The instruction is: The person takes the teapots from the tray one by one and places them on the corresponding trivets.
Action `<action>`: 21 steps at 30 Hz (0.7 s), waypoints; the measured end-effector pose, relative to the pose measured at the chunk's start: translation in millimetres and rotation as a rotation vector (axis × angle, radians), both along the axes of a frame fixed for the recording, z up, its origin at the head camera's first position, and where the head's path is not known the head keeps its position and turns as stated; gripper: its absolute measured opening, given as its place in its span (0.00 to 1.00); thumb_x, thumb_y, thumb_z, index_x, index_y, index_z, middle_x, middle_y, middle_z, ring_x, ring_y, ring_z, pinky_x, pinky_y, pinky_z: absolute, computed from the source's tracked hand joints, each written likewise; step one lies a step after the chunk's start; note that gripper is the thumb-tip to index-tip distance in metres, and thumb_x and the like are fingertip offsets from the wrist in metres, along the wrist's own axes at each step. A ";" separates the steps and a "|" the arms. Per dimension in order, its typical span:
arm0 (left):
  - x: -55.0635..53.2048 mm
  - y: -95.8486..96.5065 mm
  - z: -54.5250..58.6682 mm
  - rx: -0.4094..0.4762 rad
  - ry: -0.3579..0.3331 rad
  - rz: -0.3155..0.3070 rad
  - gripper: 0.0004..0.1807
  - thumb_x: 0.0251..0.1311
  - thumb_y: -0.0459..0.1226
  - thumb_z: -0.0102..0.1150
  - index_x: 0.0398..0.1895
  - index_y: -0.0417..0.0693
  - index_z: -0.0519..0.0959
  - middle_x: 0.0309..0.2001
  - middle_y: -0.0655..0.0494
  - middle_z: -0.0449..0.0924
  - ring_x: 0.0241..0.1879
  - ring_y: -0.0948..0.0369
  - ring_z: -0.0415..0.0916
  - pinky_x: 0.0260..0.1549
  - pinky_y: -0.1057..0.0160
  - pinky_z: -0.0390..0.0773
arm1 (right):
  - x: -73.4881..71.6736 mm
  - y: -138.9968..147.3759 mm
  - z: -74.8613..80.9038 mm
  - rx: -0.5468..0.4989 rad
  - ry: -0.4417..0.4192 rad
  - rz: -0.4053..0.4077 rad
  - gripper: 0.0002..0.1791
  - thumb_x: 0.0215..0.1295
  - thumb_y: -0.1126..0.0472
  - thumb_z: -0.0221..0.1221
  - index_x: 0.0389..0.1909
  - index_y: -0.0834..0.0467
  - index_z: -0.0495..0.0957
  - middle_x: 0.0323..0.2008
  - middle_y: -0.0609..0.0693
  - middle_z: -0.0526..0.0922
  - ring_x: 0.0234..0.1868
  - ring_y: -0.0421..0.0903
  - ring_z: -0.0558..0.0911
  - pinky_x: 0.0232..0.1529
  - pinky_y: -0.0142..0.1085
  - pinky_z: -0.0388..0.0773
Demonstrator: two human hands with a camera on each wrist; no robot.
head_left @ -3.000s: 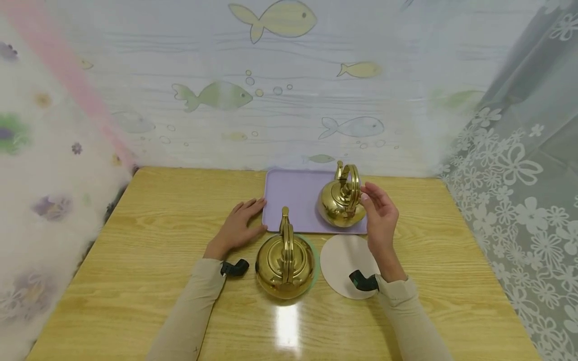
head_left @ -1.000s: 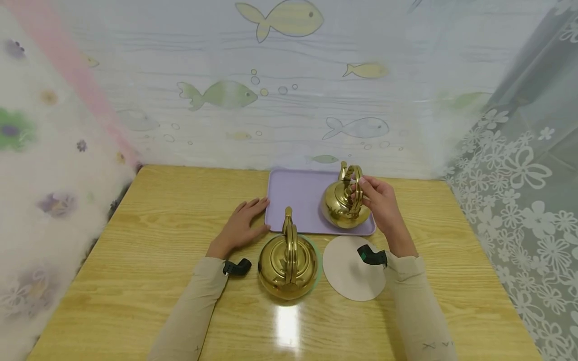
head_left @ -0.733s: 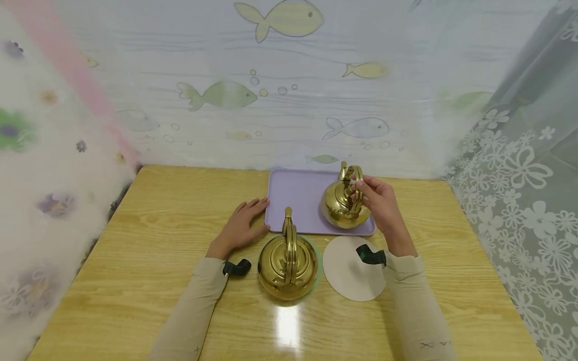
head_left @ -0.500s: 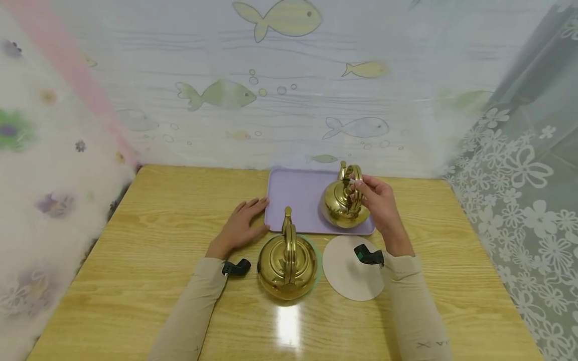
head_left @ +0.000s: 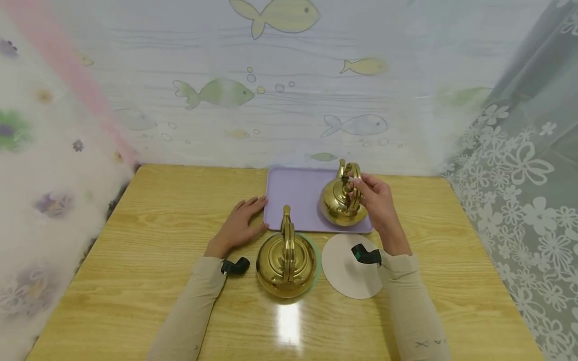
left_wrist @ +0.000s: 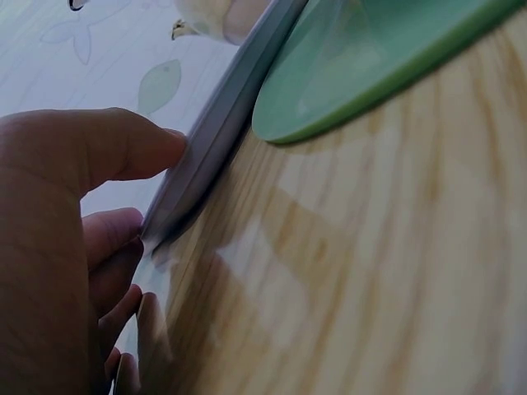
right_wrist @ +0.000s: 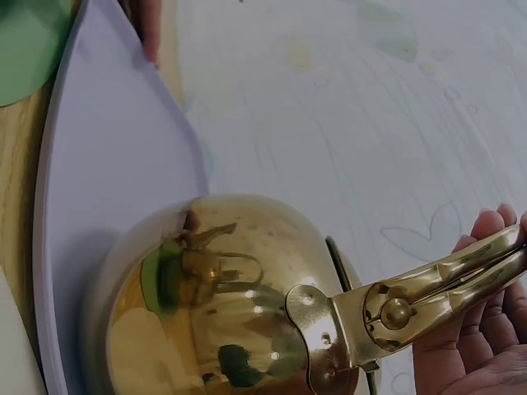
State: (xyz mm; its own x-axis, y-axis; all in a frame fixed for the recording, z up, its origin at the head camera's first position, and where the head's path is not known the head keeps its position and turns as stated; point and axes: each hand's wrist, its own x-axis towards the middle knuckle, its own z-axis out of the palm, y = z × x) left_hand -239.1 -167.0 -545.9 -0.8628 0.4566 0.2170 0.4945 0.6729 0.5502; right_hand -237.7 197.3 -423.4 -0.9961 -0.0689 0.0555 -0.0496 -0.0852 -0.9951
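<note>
The held kettle (head_left: 338, 206) — round, gold, mirror-bright

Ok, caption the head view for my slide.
Right hand holding the handle of a gold kettle on a purple tray, left hand touching the tray.

Near the back edge of the pale wood-grain desk (head_left: 149, 281) lies a rectangular purple tray (head_left: 293, 198), with a round gold metal kettle (head_left: 335, 206) on its right end. Before the tray's front-left corner, a second round gold metal kettle (head_left: 272, 266) stands on a round green mat (left_wrist: 354, 70); right of it, before the tray's front-right corner, lies a round off-white mat (head_left: 348, 275).
</note>
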 end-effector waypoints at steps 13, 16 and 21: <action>-1.2 -0.3 -2.2 0.005 0.004 -0.001 0.40 0.65 0.50 0.61 0.77 0.43 0.63 0.76 0.48 0.63 0.77 0.44 0.57 0.78 0.43 0.45 | -0.9 -1.5 -2.6 -0.034 -0.020 -0.013 0.26 0.78 0.61 0.52 0.67 0.76 0.66 0.50 0.39 0.85 0.45 0.38 0.80 0.41 0.25 0.82; -1.6 -0.2 -2.4 0.008 0.009 -0.002 0.40 0.65 0.49 0.61 0.77 0.43 0.63 0.76 0.48 0.63 0.77 0.44 0.57 0.78 0.43 0.45 | -0.9 -3.4 -3.4 -0.057 -0.010 -0.024 0.25 0.78 0.62 0.52 0.66 0.77 0.66 0.48 0.38 0.85 0.43 0.37 0.80 0.41 0.25 0.82; -3.4 -0.9 -2.6 -0.002 0.006 0.000 0.40 0.66 0.49 0.60 0.77 0.44 0.63 0.77 0.48 0.63 0.77 0.45 0.56 0.79 0.44 0.45 | -0.6 -6.2 -2.5 -0.080 0.002 -0.051 0.23 0.78 0.64 0.53 0.63 0.79 0.67 0.46 0.38 0.86 0.41 0.35 0.80 0.40 0.24 0.82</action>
